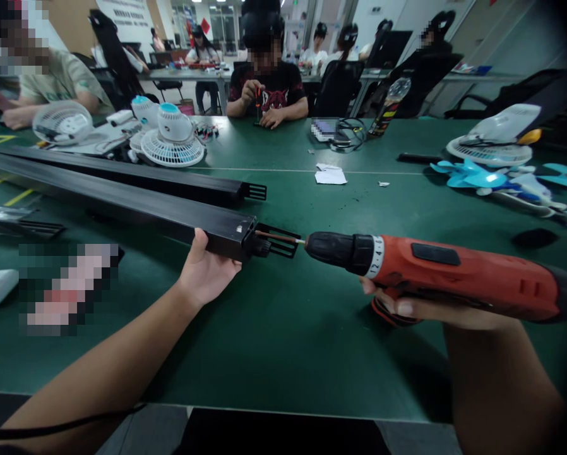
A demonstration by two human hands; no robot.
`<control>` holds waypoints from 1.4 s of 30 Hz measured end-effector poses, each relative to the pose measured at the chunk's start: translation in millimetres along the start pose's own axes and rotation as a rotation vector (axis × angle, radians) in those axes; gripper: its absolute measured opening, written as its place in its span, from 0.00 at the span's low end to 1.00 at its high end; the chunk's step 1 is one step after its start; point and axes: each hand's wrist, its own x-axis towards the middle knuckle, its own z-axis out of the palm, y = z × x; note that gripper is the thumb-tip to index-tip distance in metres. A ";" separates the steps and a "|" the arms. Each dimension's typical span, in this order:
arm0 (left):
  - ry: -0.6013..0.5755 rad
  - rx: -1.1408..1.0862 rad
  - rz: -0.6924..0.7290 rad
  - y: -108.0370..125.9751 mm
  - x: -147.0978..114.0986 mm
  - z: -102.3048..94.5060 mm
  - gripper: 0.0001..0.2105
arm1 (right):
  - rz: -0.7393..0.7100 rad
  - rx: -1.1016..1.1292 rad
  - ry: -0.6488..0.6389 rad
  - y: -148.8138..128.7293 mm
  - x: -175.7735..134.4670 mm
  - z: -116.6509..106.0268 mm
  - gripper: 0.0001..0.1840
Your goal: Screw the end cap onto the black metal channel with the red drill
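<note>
My left hand [212, 272] is wrapped around the near end of a long black rectangular bar [170, 212], thumb on its front side and fingers underneath. A slotted black bracket [281, 239] sticks out from that end. In my right hand [406, 306] is a red and black cordless drill [454, 268], held by its grip and pointing left. Its long, thin bit [278, 237] reaches to the bar's end face beside the bracket. Whether a screw sits at the tip I cannot tell. Behind lies a second black bar [170, 177] with a similar slotted bracket.
White fan parts [172, 142] stand at the back left. Blue fan blades [475, 177] and another white fan [496, 142] lie at the right. White paper [331, 174], a bottle [392, 107] and cables are farther back. Across the green table [288, 354], a person [267, 82] holds a screwdriver.
</note>
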 end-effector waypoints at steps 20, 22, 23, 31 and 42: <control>-0.004 -0.016 -0.013 -1.3 -1.7 0.9 0.34 | -0.045 -0.045 -0.030 -8.2 6.0 -0.9 0.18; -0.011 -0.018 -0.015 -1.0 -1.9 1.4 0.34 | -0.034 -0.049 -0.027 -7.1 4.6 -1.6 0.19; -0.015 -0.018 -0.017 -1.0 -1.9 1.5 0.35 | -0.032 -0.051 -0.024 -6.2 3.4 -2.1 0.20; 0.006 -0.001 -0.006 -2.2 -1.4 2.8 0.35 | -0.040 -0.057 0.001 -4.7 -0.8 -2.2 0.22; 0.013 0.017 -0.013 -0.9 -2.0 3.8 0.37 | -0.033 -0.073 -0.031 -3.4 -1.8 -3.0 0.24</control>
